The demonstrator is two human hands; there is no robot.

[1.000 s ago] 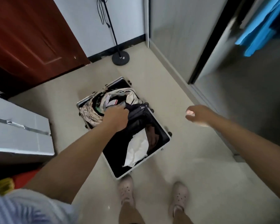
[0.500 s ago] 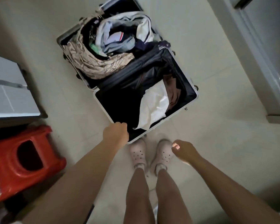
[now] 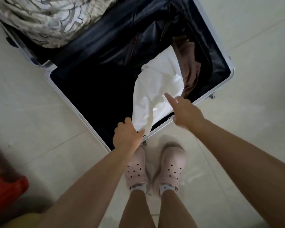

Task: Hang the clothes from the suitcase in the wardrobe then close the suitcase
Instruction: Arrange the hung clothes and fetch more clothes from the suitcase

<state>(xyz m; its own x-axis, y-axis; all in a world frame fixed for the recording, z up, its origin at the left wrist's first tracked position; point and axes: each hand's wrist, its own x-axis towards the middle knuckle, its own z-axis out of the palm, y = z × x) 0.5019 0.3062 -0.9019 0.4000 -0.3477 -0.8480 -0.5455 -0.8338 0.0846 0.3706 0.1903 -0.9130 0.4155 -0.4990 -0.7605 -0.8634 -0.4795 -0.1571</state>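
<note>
No readable text, labels, brands or numbers anywhere in view.

Your pale tiled floor (image 3: pixel 31 112) carries the open suitcase (image 3: pixel 69 102), your clogs (image 3: pixel 173 163) and a red stool (image 3: pixel 5 191).

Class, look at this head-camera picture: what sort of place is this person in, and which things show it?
Probably a room at home, perhaps a bedroom: an open suitcase of clothes lies on a pale tiled floor, and the person wears pink clogs.

Pale glossy floor tiles (image 3: pixel 39 112) with thin grout lines; a red stool (image 3: pixel 5 191) sits lower left.
</note>
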